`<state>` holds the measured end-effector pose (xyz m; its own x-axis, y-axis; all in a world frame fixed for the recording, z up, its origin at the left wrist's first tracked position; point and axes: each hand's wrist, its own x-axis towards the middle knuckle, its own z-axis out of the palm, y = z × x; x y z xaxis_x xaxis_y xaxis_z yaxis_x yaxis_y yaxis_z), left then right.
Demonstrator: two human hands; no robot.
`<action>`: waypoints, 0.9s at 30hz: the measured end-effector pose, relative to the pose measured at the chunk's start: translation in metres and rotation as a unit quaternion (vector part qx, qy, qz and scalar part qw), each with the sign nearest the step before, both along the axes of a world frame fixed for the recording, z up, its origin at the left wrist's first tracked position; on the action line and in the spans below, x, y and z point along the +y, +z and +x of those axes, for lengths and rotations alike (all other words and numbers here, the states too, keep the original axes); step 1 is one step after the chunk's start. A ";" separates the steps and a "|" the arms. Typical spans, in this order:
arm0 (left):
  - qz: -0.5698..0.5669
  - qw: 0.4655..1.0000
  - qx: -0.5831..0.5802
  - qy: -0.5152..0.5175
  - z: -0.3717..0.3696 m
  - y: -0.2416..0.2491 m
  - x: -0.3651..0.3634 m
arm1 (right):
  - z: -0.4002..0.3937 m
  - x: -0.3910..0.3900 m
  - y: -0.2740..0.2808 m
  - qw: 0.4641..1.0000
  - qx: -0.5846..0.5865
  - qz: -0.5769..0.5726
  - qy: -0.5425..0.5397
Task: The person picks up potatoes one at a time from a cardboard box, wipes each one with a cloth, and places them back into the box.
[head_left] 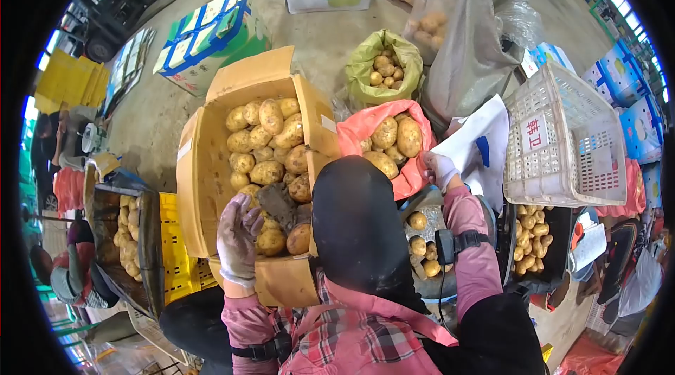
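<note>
Reaching into the box [211,164], the left hand [238,234], gloved, is at the near end of the potato heap. Its fingers [247,219] are spread and loosely curled, palm turned toward the heap; no potato is clamped in them. One potato [270,240] lies just beside the fingertips, to their right and slightly nearer the person, and may be touching them. Its long axis cannot be told with certainty; it looks roughly crosswise to the fingers. A second potato [299,238] sits just beyond it, against the box's near right corner.

The right hand [441,169], also gloved, is raised at the rim of the red bag [358,132]. Its fingers are closed on the bag's edge or the white sheet [485,143] next to it; which of the two cannot be told. Large potatoes fill that bag, well apart from the left hand.

The left hand is plainly the nearer to the box's potatoes; the right is separated from them by the person's head covering [358,234].

Other items noted: a green bag [362,65] of small potatoes beyond the red one, a white basket [562,143] tilted at right, loose potatoes in a tray [552,248] beneath it, and a yellow crate [176,248] at left.
</note>
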<state>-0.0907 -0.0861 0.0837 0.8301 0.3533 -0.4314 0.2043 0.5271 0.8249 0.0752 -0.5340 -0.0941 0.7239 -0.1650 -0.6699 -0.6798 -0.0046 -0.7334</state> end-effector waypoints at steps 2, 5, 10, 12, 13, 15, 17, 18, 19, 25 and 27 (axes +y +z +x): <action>0.019 1.000 0.011 0.010 -0.002 0.008 -0.005 | -0.001 0.004 0.017 0.998 0.024 -0.052 0.030; 0.008 1.000 0.008 0.009 -0.012 0.007 0.001 | 0.004 -0.014 -0.035 0.996 -0.090 -0.006 0.004; -0.010 1.000 0.008 -0.002 -0.032 -0.015 0.025 | -0.017 0.001 0.000 0.943 -0.123 0.299 -0.074; -0.008 0.999 0.038 0.002 -0.036 -0.020 0.031 | -0.022 -0.019 0.031 0.978 -0.139 0.146 -0.059; -0.006 0.999 0.053 0.008 -0.035 -0.020 0.035 | -0.036 -0.019 0.095 0.978 -0.164 0.035 -0.124; 0.038 0.999 0.033 0.008 -0.041 -0.012 0.040 | -0.041 -0.068 0.095 0.948 -0.276 0.083 -0.138; 0.069 0.997 0.023 0.001 -0.043 -0.010 0.047 | -0.034 -0.087 0.085 0.950 -0.272 -0.149 -0.027; 0.067 0.997 0.030 0.014 -0.045 -0.010 0.050 | -0.031 -0.089 0.092 0.921 -0.269 -0.273 0.070; 0.064 0.997 0.037 0.023 -0.045 -0.012 0.052 | -0.027 -0.075 0.112 0.874 -0.282 -0.378 0.116; -0.007 1.000 -0.027 0.005 -0.039 -0.030 0.047 | 0.077 0.064 0.132 0.691 -0.377 -0.479 0.388; 0.020 0.999 0.002 0.046 -0.036 -0.020 0.033 | 0.121 0.098 0.072 0.634 -0.397 -0.446 0.492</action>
